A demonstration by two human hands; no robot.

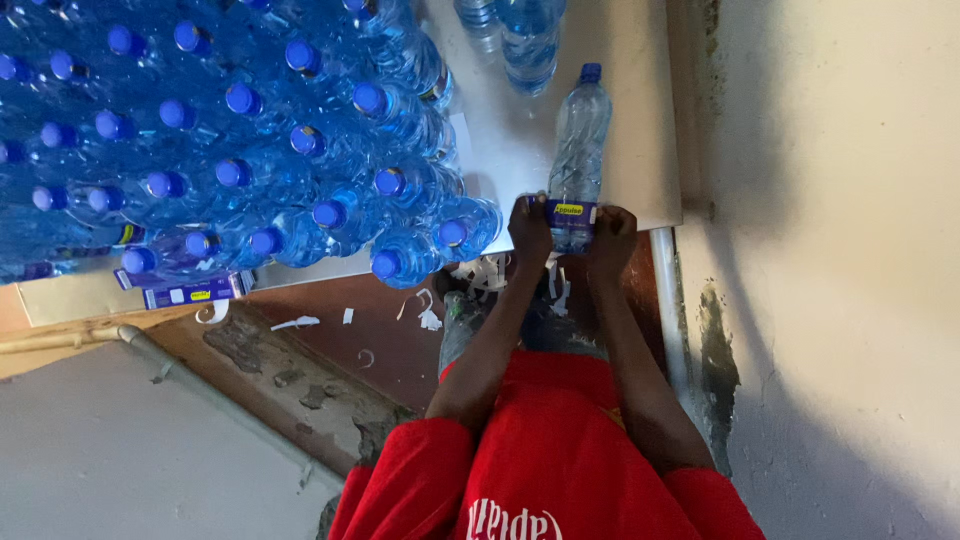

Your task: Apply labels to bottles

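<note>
Bottle first: a clear plastic water bottle with a blue cap lies on its side on the white bench, close to the bench's near edge and near its right-hand corner, cap pointing away from me. Across its lower part runs a blue label with a yellow patch. My left hand presses on the label's left end and my right hand on its right end, fingers curled down over the bottle's sides, so both hands are closed on the bottle with the label between them. From this angle I cannot quite tell whether the label is fully stuck down or only held in place.

To the left, a dense crowd of blue-capped bottles covers most of the bench, the nearest ones just beside my left hand. More bottles stand at the far edge. A strip of spare labels lies at the near-left edge of the bench. White paper scraps are scattered on the brown floor below, beside my red sleeves.
</note>
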